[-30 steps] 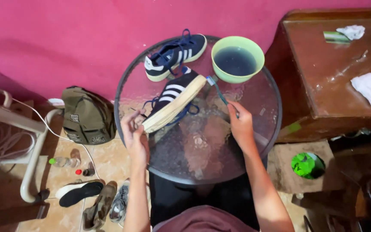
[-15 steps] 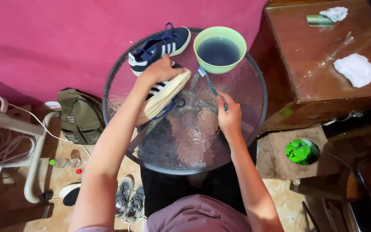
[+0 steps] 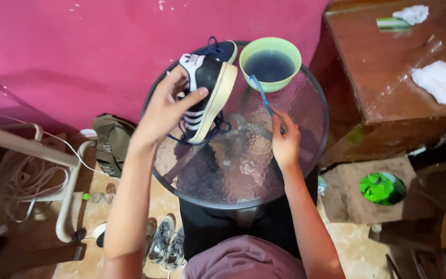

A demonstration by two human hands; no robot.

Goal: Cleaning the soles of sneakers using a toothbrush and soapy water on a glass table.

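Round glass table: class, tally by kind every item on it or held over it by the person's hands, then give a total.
Dark blue sneakers: 2, one gripped in the left hand at, one on the table at
Green bowl of dark water: 1
Toothbrush in the right hand: 1
Total: 4

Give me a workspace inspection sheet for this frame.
Surface: round glass table, wet.
Job's things: navy striped sneaker lifted, sole toward the bowl; blue toothbrush, head at the rim of the green bowl of dark water; second sneaker behind.
Clutter: white cloths on wooden cabinet.
Hands: left hand grips sneaker; right hand holds toothbrush.
Cables: white cord, coiled rope.
Surroundings: pink wall, olive backpack, floor shoes.
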